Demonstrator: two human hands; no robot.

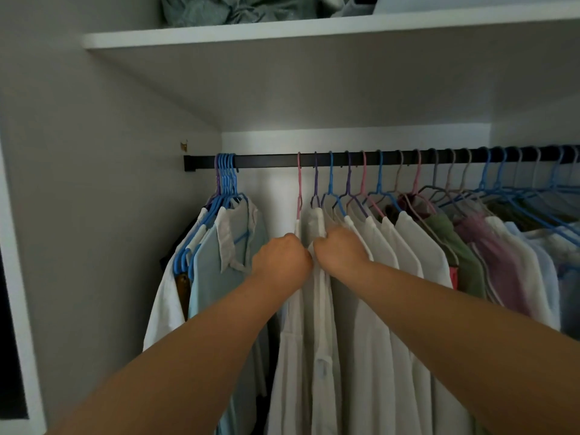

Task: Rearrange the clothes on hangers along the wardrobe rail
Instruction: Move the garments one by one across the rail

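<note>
A black rail (266, 160) runs across the wardrobe. At its left end hangs a tight bunch of blue hangers (225, 174) with light blue and white shirts (216, 271). After a bare gap comes a long row of white shirts on pink, purple and blue hangers. My left hand (281, 262) and my right hand (340, 251) are side by side, fingers curled, gripping the front of the leftmost white shirt (317, 309), which hangs from a pink hanger (299, 186) and a purple hanger (315, 183).
Further right hang a green garment (455, 246), a pink-purple one (499, 262) and more pale shirts on blue hangers. A white shelf (282, 31) above holds folded grey-green fabric (238, 9). The wardrobe's left wall (110, 215) is close to the blue bunch.
</note>
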